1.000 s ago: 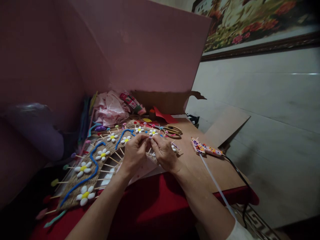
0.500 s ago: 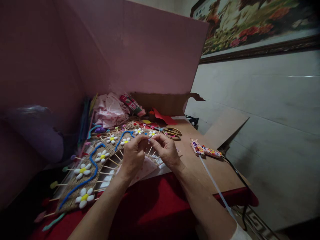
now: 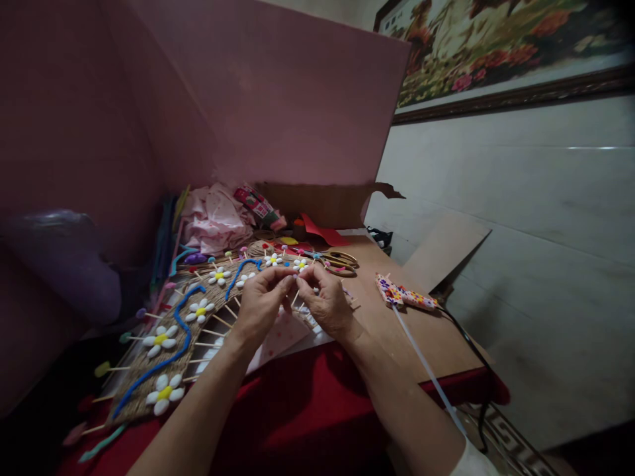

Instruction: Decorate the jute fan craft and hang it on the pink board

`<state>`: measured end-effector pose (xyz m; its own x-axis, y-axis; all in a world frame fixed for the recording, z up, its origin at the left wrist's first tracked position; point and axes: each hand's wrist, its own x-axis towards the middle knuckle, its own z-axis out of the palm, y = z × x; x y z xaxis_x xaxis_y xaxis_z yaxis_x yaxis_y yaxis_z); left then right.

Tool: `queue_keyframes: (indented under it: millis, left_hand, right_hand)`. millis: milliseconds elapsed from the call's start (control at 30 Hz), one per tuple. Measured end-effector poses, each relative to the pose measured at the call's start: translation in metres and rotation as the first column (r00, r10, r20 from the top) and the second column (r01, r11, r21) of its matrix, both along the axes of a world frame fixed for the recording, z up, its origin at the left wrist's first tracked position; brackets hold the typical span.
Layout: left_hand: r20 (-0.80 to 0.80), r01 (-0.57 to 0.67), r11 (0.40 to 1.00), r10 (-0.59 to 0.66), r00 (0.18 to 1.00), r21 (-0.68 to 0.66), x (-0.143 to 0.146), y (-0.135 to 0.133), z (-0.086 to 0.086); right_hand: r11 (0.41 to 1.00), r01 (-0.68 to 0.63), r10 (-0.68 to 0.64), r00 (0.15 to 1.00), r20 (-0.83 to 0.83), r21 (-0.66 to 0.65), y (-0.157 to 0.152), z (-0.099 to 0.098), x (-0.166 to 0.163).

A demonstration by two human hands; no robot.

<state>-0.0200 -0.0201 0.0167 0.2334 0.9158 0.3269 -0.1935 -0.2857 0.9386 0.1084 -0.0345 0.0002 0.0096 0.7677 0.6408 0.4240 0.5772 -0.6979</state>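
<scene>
My left hand (image 3: 264,299) and my right hand (image 3: 326,301) meet fingertip to fingertip above the craft piece. Thumbs and forefingers of both pinch a tiny pale purple piece (image 3: 295,276), mostly hidden by the fingers; its kind I cannot make out. Beneath them lies an arch wound with brown twine (image 3: 143,390), with white-and-yellow daisies (image 3: 161,340) and a wavy blue strip (image 3: 186,337) on it. Thin sticks (image 3: 119,368) with coloured tips stick out around its edge. Pink spotted fabric (image 3: 280,334) shows inside the arch, partly behind my hands.
A flower-patterned glue gun (image 3: 404,294) with a clear glue stick and black cord lies on the cardboard (image 3: 391,344) to the right. Gold-handled scissors (image 3: 342,259), red paper (image 3: 322,231) and crumpled pink fabric (image 3: 215,218) are behind. Red cloth (image 3: 307,410) covers the table's front.
My fingertips have shifted slightly around the small purple piece, and less of it shows. Everything appears a little further left as the view turned slightly.
</scene>
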Motion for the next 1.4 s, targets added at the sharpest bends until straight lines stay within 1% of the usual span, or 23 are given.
queue_keyframes:
  millis: [100,300,400,500,567,667,733,833,967,1033,1133,1300,1400]
  left_hand:
    - [0.022,0.005,1.0,-0.004,1.0,-0.014,0.0,0.0,0.001]
    - [0.039,-0.03,1.0,0.03,0.999,0.001,0.0,0.001,-0.002]
    - [0.022,-0.054,0.998,0.053,0.998,0.036,0.0,0.003,-0.006]
    - [-0.025,-0.112,0.987,0.115,0.993,0.118,0.0,0.006,-0.01]
    - [-0.03,-0.13,0.981,0.135,0.99,0.144,0.0,0.006,-0.011]
    - [-0.002,-0.12,0.983,0.121,0.993,0.139,0.001,0.006,-0.01]
    - [0.007,-0.117,0.983,0.117,0.993,0.138,0.001,0.006,-0.009]
    - [0.01,-0.141,0.979,0.141,0.99,0.147,0.001,0.008,-0.011]
    - [0.016,-0.157,0.974,0.156,0.988,0.164,0.0,0.009,-0.013]
    - [0.024,-0.14,0.977,0.138,0.99,0.159,0.0,0.008,-0.012]
    - [0.041,-0.109,0.986,0.104,0.994,0.129,0.002,0.005,-0.008]
    - [0.079,-0.074,0.996,0.07,0.994,0.044,0.006,0.0,-0.002]
    - [0.087,-0.063,0.997,0.059,0.994,0.035,0.005,0.0,-0.002]
  right_hand:
    - [0.999,0.02,-0.021,0.999,0.026,0.044,-0.001,0.0,0.0]
    - [0.992,0.082,-0.092,0.989,0.114,0.096,-0.002,-0.001,0.0]
    - [0.986,0.099,-0.12,0.98,0.161,0.136,-0.002,-0.001,0.001]
    - [0.979,0.081,-0.12,0.97,0.213,0.185,0.0,-0.002,0.003]
    - [0.974,0.065,-0.117,0.965,0.235,0.218,0.001,-0.003,0.003]
    - [0.968,0.05,-0.114,0.961,0.252,0.247,0.002,-0.004,0.003]
    - [0.968,0.059,-0.121,0.96,0.252,0.242,0.002,-0.005,0.003]
    - [0.969,0.08,-0.143,0.953,0.265,0.234,0.001,-0.004,0.003]
    - [0.961,0.064,-0.165,0.914,0.372,0.27,0.0,-0.001,0.006]
    - [0.964,0.03,-0.142,0.899,0.415,0.264,0.0,0.0,0.008]
    - [0.97,0.0,-0.1,0.911,0.399,0.244,0.0,0.002,0.01]
    - [0.972,0.015,-0.078,0.962,0.263,0.235,0.001,0.003,0.009]
    - [0.976,0.019,-0.068,0.973,0.222,0.216,0.0,0.003,0.007]
